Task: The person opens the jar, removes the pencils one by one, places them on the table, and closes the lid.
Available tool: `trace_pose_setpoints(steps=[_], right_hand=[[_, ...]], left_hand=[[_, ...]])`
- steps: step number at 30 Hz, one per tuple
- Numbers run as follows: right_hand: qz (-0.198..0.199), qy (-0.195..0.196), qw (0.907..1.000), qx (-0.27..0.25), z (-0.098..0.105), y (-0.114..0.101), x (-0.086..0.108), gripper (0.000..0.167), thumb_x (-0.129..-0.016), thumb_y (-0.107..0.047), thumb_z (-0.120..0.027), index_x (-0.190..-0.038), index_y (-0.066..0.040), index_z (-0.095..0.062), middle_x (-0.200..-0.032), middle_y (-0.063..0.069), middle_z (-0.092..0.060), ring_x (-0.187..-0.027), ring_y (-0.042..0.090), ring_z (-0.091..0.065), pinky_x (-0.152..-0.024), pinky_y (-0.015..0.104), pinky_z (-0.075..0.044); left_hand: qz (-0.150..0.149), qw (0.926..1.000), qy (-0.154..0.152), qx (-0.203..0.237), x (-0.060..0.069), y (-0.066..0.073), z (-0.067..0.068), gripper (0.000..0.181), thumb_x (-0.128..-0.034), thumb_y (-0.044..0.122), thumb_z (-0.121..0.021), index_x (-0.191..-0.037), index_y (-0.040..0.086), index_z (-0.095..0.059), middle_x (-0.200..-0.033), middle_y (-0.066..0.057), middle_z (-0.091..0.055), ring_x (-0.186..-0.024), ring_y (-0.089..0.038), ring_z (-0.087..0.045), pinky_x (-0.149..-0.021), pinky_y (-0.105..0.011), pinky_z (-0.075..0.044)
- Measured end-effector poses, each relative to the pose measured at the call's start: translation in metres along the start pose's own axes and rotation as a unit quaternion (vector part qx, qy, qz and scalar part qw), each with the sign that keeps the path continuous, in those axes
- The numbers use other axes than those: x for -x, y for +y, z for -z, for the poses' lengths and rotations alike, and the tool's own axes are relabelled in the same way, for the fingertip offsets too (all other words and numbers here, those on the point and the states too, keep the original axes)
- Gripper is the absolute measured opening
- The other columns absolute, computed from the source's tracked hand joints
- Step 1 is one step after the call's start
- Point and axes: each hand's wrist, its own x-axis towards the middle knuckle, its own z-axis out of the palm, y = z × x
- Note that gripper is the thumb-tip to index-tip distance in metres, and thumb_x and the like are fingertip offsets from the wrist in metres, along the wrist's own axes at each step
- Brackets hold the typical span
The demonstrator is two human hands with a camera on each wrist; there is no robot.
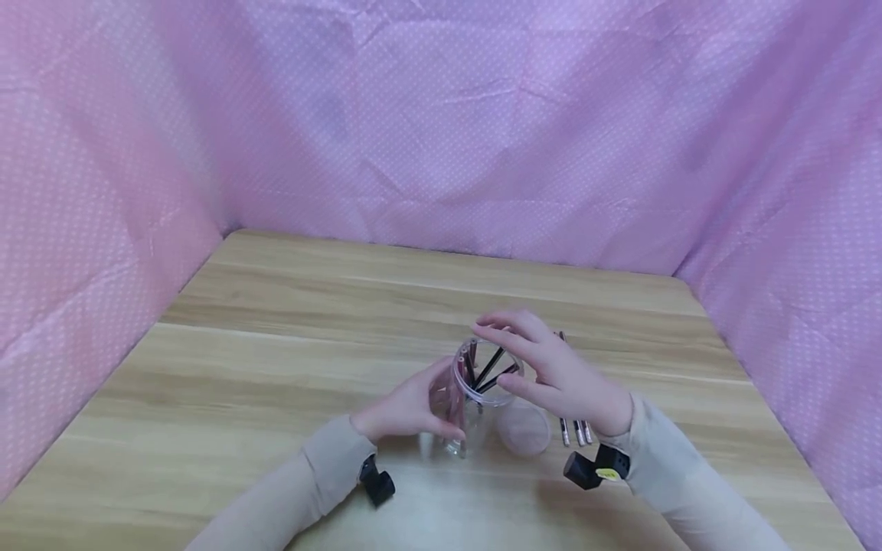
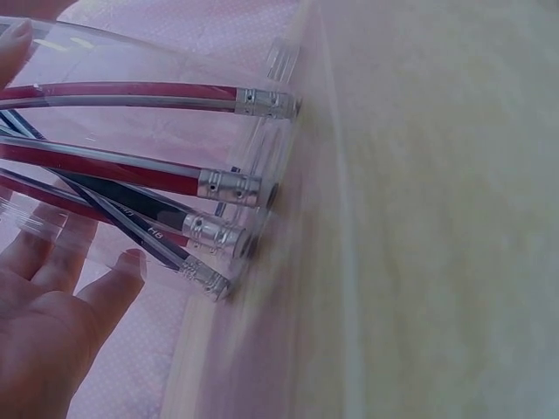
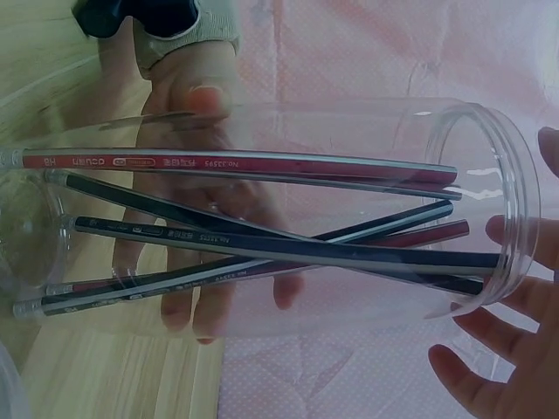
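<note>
A tall clear plastic jar point(image 1: 488, 398) stands on the table with several red pencils point(image 3: 244, 163) and dark pencils point(image 3: 288, 244) inside, silver eraser ends down. The pencils lean and cross one another. On its left side, my left hand point(image 1: 408, 405) holds the jar, thumb and fingers round its wall. My right hand point(image 1: 551, 367) is at the jar's mouth, fingers spread over the far rim and thumb by the near rim. I see no pencil in that hand. Whether its fingertips touch the rim I cannot tell.
A round, pale see-through lid point(image 1: 524, 428) lies beside the jar. Several more pencils point(image 1: 579, 432) lie on the wooden table point(image 1: 310, 306), partly hidden under the right hand. Pink dotted cloth point(image 1: 441, 138) hangs behind the table and at both sides.
</note>
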Motion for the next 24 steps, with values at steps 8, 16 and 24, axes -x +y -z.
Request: trace_pose_setpoints(steps=[8, 16, 24], right_hand=[[-0.008, -0.009, 0.9996, 0.026, -0.0005, -0.0027, 0.0006, 0.053, -0.087, -0.015, -0.064, -0.136, -0.004, -0.048, -0.133, 0.011, -0.049, -0.123, 0.024, -0.043, -0.101, 0.039, -0.041], [-0.022, -0.003, 0.9992, 0.034, -0.0009, -0.0017, 0.0005, 0.047, -0.092, -0.021, -0.058, -0.137, -0.01, -0.048, -0.126, 0.007, -0.055, -0.116, 0.022, -0.048, -0.094, 0.041, -0.045], [-0.023, -0.01, 0.9987, 0.044, -0.0009, -0.0022, -0.0007, 0.045, -0.095, -0.026, -0.054, -0.136, -0.008, -0.049, -0.126, 0.008, -0.055, -0.116, 0.022, -0.047, -0.094, 0.04, -0.044]], left_hand=[[0.001, 1.0, -0.003, 0.004, -0.0006, -0.0005, 0.0008, 0.103, -0.0677, 0.003, -0.081, -0.15, 0.023, -0.023, -0.152, -0.006, -0.035, -0.139, -0.02, -0.034, -0.116, -0.042, -0.026], [-0.014, 0.9999, -0.009, 0.001, -0.0019, 0.0002, 0.0026, 0.103, -0.0671, 0.002, -0.081, -0.15, 0.017, -0.021, -0.151, -0.007, -0.036, -0.139, -0.023, -0.035, -0.115, -0.043, -0.027], [-0.013, 0.9998, -0.014, -0.004, -0.0019, -0.0003, 0.0035, 0.104, -0.0674, 0.003, -0.081, -0.15, 0.012, -0.019, -0.151, -0.006, -0.036, -0.139, -0.02, -0.033, -0.116, -0.041, -0.026]])
